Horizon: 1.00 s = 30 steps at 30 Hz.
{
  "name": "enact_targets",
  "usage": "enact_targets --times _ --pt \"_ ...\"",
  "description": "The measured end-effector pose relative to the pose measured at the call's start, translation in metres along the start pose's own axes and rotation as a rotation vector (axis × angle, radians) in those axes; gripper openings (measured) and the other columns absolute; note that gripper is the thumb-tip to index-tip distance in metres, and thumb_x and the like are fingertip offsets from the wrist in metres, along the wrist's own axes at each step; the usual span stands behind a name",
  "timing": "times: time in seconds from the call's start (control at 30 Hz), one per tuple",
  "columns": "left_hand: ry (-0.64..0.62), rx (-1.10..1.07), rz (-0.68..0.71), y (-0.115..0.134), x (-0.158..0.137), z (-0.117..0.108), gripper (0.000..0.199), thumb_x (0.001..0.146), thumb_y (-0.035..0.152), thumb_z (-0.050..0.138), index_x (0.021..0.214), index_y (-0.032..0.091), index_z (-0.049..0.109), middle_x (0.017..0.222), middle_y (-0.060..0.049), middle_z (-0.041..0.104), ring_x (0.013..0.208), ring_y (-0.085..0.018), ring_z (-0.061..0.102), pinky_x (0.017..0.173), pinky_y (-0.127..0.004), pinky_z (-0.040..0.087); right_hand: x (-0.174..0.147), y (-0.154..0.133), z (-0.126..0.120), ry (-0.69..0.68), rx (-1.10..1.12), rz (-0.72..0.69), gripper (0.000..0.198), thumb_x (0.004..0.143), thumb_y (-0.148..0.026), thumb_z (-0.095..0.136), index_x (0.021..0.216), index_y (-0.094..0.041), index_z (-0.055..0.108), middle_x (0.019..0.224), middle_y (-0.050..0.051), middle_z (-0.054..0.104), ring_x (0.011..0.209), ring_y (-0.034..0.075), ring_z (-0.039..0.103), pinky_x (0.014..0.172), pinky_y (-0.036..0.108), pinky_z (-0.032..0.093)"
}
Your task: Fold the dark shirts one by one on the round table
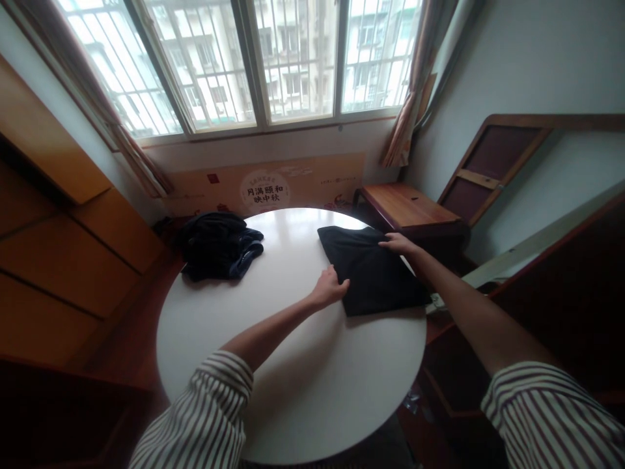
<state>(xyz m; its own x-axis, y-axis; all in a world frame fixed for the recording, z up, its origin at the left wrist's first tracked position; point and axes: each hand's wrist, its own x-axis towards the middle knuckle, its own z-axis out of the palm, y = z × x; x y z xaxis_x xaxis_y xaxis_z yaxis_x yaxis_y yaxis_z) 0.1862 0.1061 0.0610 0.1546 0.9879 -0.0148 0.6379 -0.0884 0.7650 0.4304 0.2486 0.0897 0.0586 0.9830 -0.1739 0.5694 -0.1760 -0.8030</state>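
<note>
A folded black garment [374,277] lies flat on the right side of the round white table [293,365], its far right part reaching the table's edge. My left hand [332,286] grips its left edge, thumb on top and fingers curled around the cloth. On the far right edge, my right hand [399,243] pinches the fabric between thumb and fingers. What kind of garment it is, I cannot tell. A heap of dark clothes [217,244], black and navy, sits at the table's far left edge, apart from both hands.
Beyond the table's far right stands a wooden stool or small table [410,205]. A wooden frame with dark panels [498,153] leans by the right wall. Wooden cabinets [63,260] line the left side. Barred windows [293,58] with curtains [403,124] are behind.
</note>
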Motion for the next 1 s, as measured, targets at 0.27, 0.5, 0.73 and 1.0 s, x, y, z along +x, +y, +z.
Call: enact_targets --times 0.27,0.5,0.73,1.0 --pt "0.068 0.374 0.368 -0.008 -0.010 0.015 0.044 0.095 0.042 0.051 0.134 0.023 0.057 0.156 -0.012 0.034 0.143 -0.036 0.027 0.113 -0.057 0.032 0.002 -0.014 0.045 0.084 -0.579 -0.427 0.061 0.093 -0.052 0.055 0.145 -0.022 0.049 0.155 0.016 0.039 0.140 0.040 0.036 0.113 0.060 0.027" --pt "-0.119 0.520 0.665 -0.015 -0.052 0.013 0.044 0.098 0.042 0.047 0.136 0.022 0.057 0.143 -0.010 0.055 0.143 -0.038 0.030 0.110 -0.061 0.034 0.007 -0.019 0.102 -0.059 -0.715 -0.357 0.070 0.094 -0.068 0.032 0.156 -0.035 0.029 0.164 0.001 0.018 0.147 0.046 0.015 0.112 0.072 0.009" --pt "0.246 0.429 0.516 -0.075 -0.052 -0.072 0.026 0.094 0.021 0.048 0.109 0.016 0.069 0.111 -0.011 0.071 0.105 -0.023 0.063 0.097 -0.038 0.049 -0.035 -0.046 0.119 -0.015 -0.612 -0.566 0.061 0.100 -0.054 0.027 0.150 -0.022 0.042 0.160 0.009 0.031 0.144 0.037 0.030 0.111 0.067 0.026" --pt "0.883 0.485 -0.080 -0.159 -0.012 -0.252 0.022 0.088 0.021 0.059 0.107 0.012 0.065 0.116 -0.018 0.060 0.114 -0.036 0.054 0.100 -0.050 0.042 -0.097 -0.064 0.187 -0.140 -0.675 -0.826 0.050 0.100 -0.044 0.040 0.140 -0.016 0.053 0.154 0.016 0.041 0.141 0.034 0.037 0.113 0.059 0.027"
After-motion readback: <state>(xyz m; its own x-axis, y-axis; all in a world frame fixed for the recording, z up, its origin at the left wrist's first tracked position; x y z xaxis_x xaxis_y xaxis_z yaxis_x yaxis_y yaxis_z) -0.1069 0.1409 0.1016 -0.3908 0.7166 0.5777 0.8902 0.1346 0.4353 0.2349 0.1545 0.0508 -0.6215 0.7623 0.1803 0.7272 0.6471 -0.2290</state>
